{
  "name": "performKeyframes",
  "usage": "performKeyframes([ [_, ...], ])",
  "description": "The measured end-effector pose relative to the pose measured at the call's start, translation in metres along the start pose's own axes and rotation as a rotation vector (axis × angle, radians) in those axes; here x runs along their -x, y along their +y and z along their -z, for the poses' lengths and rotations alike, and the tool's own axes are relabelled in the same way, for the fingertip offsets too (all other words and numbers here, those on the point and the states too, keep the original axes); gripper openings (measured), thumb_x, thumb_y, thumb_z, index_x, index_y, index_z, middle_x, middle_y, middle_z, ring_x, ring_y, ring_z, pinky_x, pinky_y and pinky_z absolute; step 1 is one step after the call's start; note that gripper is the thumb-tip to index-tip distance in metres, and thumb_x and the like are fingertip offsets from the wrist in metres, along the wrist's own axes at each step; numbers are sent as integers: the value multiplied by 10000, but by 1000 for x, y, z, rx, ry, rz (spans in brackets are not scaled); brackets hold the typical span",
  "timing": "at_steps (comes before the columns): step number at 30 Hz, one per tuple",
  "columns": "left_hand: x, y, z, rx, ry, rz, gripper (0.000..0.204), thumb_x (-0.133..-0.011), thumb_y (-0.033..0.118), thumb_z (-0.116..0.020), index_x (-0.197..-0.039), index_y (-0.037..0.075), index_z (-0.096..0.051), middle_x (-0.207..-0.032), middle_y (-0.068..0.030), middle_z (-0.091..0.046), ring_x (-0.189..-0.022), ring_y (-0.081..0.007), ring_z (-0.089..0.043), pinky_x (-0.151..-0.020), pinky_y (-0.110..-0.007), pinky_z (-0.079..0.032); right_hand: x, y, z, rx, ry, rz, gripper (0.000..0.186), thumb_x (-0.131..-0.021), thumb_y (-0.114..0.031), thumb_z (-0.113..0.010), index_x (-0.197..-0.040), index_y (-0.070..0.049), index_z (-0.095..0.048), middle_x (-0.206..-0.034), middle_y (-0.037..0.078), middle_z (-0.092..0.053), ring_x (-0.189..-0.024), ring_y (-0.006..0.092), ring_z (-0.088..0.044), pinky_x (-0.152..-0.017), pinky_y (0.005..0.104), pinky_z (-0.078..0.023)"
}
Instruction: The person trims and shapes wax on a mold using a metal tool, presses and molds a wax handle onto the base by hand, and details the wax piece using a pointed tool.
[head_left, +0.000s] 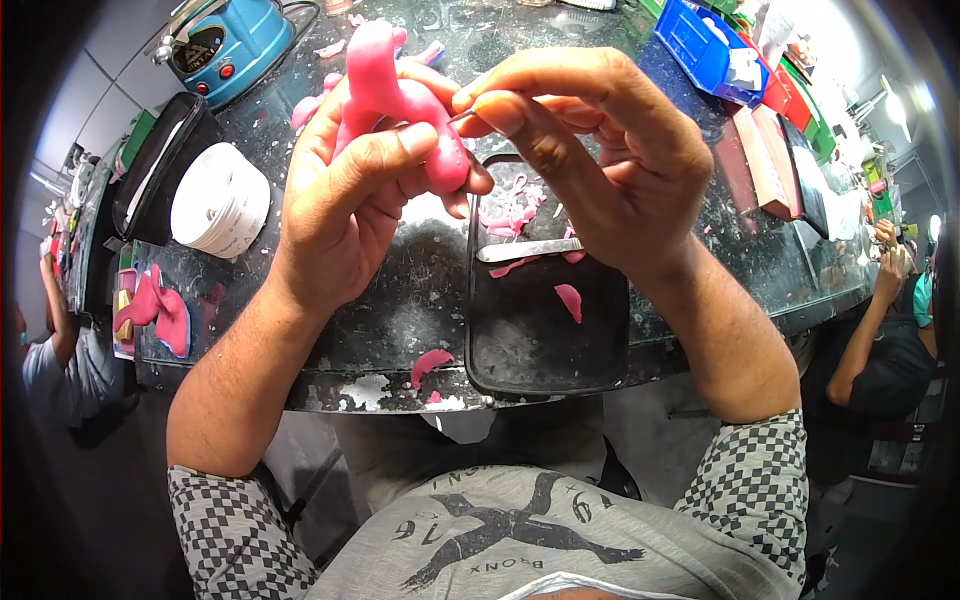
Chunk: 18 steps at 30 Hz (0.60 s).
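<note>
My left hand (330,200) holds a smooth, curved pink piece (372,75) that looks like wax or modelling material, raised above the table. Its thumb presses against the piece's side, and the fingers wrap behind. With thumb and forefinger, my right hand (610,150) pinches a thin metal tool (463,115), whose tip meets the right side of the pink piece; the rest of it is hidden in the hand. Below lies a black tray (540,350) holding pink shavings (510,210), a flat metal blade (528,249) and a loose pink scrap (569,302).
At the left stand a blue machine (225,50), a white tub (222,200) and a black case (165,165), with a pink-and-blue piece (170,325) nearer me. A blue bin (700,50) is far right. A pink scrap (431,367) lies by the front edge. People work at both sides.
</note>
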<state>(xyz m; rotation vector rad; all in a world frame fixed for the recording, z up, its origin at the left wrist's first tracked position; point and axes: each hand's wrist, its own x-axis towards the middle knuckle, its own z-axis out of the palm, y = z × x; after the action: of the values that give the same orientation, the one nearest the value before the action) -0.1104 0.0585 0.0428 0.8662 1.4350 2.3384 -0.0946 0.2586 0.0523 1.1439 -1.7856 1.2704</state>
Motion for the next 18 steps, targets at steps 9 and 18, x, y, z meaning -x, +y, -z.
performKeyframes([
  [9,-2,-2,0,23,1,-13,370,-927,155,-583,-1217,-65,-514,-981,-167,-648,-831,-261,-707,-691,-344,-588,3,4,-5,-69,78,-32,192,-931,1,-641,-1112,60,-624,-1062,159,-672,-912,223,-711,-766,328,-610],
  [18,0,3,-5,-23,36,14,591,-946,319,-462,-1386,-63,-364,-1133,-190,-601,-901,-280,-682,-722,-338,-564,1,7,0,33,17,47,213,-926,6,-644,-1132,56,-625,-1077,161,-675,-898,221,-714,-772,329,-610],
])
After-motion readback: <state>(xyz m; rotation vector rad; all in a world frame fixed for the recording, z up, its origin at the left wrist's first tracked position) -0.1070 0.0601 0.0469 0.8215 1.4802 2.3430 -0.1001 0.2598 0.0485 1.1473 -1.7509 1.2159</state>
